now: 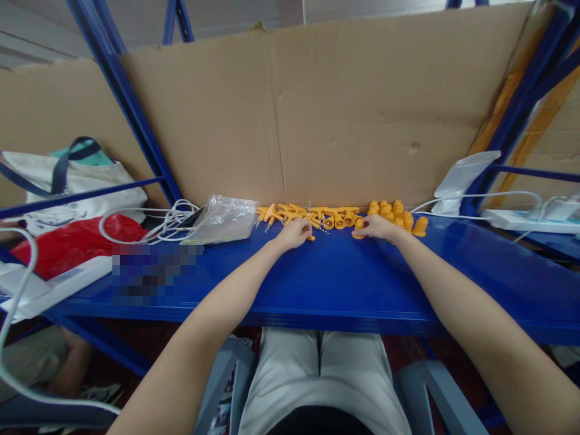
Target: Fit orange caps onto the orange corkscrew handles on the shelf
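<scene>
My left hand (295, 234) is closed on a small orange plastic piece (311, 238), mostly hidden by the fingers. A thin metal chain (310, 208) stands out just above that hand. Around it lies a heap of orange branched plastic pieces (290, 211), some with short metal chains. My right hand (381, 228) pinches an orange bell-shaped piece (358, 235) at the table's surface. Between the hands, several hollow orange pieces (339, 222) lie with their openings towards me. Behind and right of my right hand stand more orange bell-shaped pieces (393, 209).
A blue table (326, 284) with blue posts (131, 103) is backed by a cardboard sheet (353, 109). To the left lie a clear plastic bag (224, 220), white cables (174, 217) and a red bag (122, 229). A power strip (530, 221) sits at the right.
</scene>
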Motion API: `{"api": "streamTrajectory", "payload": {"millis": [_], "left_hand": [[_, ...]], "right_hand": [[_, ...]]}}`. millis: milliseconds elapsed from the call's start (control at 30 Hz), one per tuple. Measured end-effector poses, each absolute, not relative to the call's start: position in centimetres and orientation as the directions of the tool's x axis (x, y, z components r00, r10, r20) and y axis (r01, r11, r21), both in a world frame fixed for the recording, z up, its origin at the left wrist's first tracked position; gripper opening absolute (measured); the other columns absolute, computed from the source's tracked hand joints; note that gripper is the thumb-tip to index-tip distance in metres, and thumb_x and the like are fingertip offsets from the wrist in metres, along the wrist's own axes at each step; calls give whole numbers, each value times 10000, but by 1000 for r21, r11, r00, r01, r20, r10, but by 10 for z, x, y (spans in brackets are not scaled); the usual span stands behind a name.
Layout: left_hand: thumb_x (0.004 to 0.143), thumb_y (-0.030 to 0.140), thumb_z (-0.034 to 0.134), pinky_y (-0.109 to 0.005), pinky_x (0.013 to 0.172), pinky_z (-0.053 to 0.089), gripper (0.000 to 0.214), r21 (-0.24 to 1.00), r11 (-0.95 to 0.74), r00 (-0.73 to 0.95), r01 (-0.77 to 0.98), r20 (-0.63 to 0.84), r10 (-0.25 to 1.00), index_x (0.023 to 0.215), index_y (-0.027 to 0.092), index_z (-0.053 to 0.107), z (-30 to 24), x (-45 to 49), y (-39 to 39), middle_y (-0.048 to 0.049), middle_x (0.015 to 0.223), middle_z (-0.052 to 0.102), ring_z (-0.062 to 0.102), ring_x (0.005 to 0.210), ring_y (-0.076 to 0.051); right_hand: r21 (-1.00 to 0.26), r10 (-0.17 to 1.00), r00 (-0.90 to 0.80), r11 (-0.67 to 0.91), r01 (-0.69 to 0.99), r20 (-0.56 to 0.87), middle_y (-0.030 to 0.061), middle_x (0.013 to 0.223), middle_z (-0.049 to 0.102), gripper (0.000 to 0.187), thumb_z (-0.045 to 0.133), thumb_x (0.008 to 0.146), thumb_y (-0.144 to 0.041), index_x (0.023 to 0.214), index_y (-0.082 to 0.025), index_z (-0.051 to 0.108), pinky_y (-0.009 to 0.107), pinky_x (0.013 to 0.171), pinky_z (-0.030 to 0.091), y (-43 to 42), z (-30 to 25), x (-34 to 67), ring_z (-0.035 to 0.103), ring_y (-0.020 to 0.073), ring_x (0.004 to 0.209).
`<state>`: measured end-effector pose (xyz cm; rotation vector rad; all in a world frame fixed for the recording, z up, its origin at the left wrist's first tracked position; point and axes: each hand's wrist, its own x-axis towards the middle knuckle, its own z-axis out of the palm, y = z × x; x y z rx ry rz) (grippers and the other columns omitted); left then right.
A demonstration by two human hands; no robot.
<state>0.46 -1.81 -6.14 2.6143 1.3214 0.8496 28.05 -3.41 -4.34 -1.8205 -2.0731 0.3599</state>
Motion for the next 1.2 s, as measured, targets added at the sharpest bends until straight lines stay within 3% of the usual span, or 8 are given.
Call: {"api": "streamTrajectory", "payload": {"millis": [133,267,367,467,600,900,1033,1200], "left_hand": [[747,119,655,-305,741,475,209,450,-544,340,708,459,821,722,201,464,-65,5,-16,11,743,575,562,721,-149],[709,142,708,-288,736,487,256,553,-517,265,653,473,841,799,199,475,-68,5,-12,30,739,571,573,720,-135],[727,181,703,-292,742,500,191,524,-518,293,676,453,842,802,183,527,-68,4,-10,10,750,608,595,737,-144],[768,243,671,-308,728,505,147,391,-525,353,756,433,830,691,175,565,-66,4,-10,-14,732,636,601,726,-164],[791,234,624,-318,735,510,164,290,-526,388,799,419,821,643,166,649,-65,6,-14,-43,723,677,620,735,-188],[755,133,593,-293,757,516,155,339,-538,446,772,313,838,683,177,723,-59,8,-26,-15,645,696,647,717,-176],[739,150,621,-294,715,516,143,354,-502,424,789,278,862,607,176,671,-60,8,-23,-15,597,662,636,678,-179],[761,125,620,-336,828,521,125,282,-588,452,758,423,785,649,171,651,-66,7,-16,-60,764,701,655,833,-206]], "right_hand": [[-402,986,-142,168,900,92,39,738,690,158,668,778,-312,699,-176,673,292,674,487,-35,-46,274,649,208,738],[-236,972,-188,217,947,139,58,824,727,168,646,810,-325,801,-171,712,264,673,492,-39,-46,262,676,206,779],[-69,956,-229,245,967,183,99,935,744,191,619,841,-307,919,-165,720,272,718,501,-43,-45,252,694,230,869],[38,937,-271,269,962,221,113,1104,731,263,594,853,-289,1070,-192,706,313,808,509,-47,-43,247,677,262,1024],[43,917,-285,284,958,279,109,1277,669,360,548,876,-257,1217,-213,654,369,921,485,-49,-40,248,621,272,1167],[32,933,-264,264,964,245,147,1324,636,397,525,892,-212,1271,-148,623,411,995,447,-53,-36,247,594,290,1217],[51,931,-280,276,960,234,119,1340,631,379,549,888,-222,1256,-195,634,404,981,466,-52,-38,247,575,287,1248],[71,918,-320,312,947,234,91,1319,649,364,542,893,-229,1244,-220,642,370,985,471,-51,-40,247,575,256,1249]]}}
